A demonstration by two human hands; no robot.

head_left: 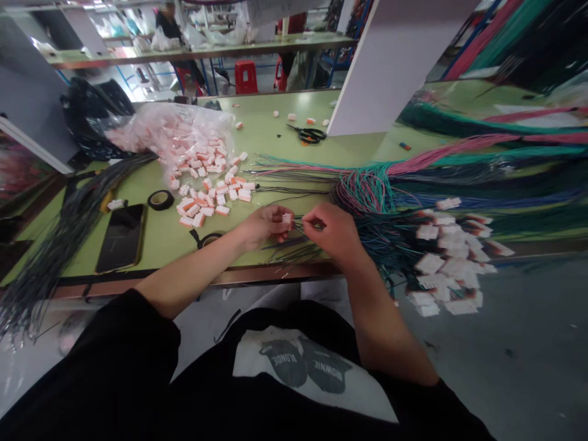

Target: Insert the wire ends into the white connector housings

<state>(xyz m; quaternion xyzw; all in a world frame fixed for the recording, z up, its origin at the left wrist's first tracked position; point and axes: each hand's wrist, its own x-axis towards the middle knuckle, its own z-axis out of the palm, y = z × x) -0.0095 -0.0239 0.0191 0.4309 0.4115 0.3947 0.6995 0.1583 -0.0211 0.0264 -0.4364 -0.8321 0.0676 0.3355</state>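
Note:
Between the fingers of my left hand (266, 225) is a small white and orange connector housing (287, 218), held near the table's front edge. Just right of it, my right hand (334, 229) pinches a thin dark wire (298, 224) whose end points at the housing. Whether the wire's tip sits inside the housing is too small to tell. Beyond my left hand lies a loose heap of similar connector housings (206, 199), partly spilling from a clear plastic bag (184, 125). Bundled pink and green wires (367, 190) lie beyond my right hand.
A phone (120, 239), a roll of black tape (160, 199) and grey wires (78, 214) are on the left. Scissors (307, 134) lie near a white post (390, 67). Wired connectors (443, 260) hang at the right edge. A person (172, 30) is across the room.

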